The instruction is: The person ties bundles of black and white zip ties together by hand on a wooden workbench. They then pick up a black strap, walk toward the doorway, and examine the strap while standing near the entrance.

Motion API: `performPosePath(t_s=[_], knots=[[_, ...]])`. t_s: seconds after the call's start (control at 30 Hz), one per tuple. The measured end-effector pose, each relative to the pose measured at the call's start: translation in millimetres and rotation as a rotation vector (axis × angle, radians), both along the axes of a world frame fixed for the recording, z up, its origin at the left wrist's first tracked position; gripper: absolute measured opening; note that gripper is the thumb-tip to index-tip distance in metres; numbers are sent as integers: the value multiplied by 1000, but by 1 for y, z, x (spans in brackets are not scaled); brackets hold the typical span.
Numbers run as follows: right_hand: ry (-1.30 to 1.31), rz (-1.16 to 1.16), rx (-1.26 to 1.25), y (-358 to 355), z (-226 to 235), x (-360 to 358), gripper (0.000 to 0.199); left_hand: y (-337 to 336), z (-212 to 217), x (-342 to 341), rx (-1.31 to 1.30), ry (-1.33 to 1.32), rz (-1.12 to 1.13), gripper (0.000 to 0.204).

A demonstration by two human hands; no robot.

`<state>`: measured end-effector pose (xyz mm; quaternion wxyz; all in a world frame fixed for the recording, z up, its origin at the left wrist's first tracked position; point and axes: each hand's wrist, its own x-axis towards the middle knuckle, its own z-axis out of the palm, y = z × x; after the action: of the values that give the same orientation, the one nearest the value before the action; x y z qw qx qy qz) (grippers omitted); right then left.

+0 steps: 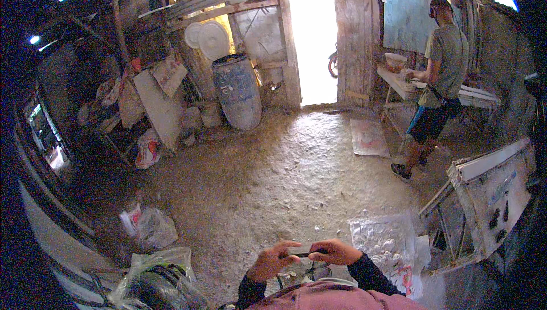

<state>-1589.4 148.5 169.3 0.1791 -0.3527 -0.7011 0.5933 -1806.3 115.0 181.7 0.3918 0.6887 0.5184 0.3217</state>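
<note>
Dusty-pink cloth lies below the bare left hand and right hand; between them is a slim, dark, bar-shaped object. The right grips one end, the left apparently the other. Two-handed handling seems underway; the next move probably calls for steady grips.

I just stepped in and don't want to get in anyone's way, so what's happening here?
The person's left hand and right hand hold a small dark object between them, close to the body; exactly what it is can't be made out. Another worker stands at a bench on the right, near a pale container. A blue barrel stands left of the bright doorway.
</note>
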Motion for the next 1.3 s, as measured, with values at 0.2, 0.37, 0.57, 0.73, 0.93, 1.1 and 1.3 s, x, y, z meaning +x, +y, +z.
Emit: performPosePath(t_s=[0.2,0.37,0.57,0.73,0.93,1.1,1.3], knots=[[117,-215,40,4,11,57,17,-2,9,-50,263,-525,507,15],[68,-429,112,-8,18,108,20,-1,5,-83,412,-650,797,11],[62,-426,4,-21,9,94,19,10,-10,-48,481,127,495,41],[-20,-127,192,-21,-9,26,18,-1,-14,28,452,-5,-228,52],[235,-83,243,-27,-16,-6,21,-14,1,19,21,-88,-309,50],[32,-51,4,-19,-14,14,23,-17,14,-2,-31,-45,-164,37],[-96,-146,178,-14,8,54,22,-18,15,-47,44,-164,248,21]])
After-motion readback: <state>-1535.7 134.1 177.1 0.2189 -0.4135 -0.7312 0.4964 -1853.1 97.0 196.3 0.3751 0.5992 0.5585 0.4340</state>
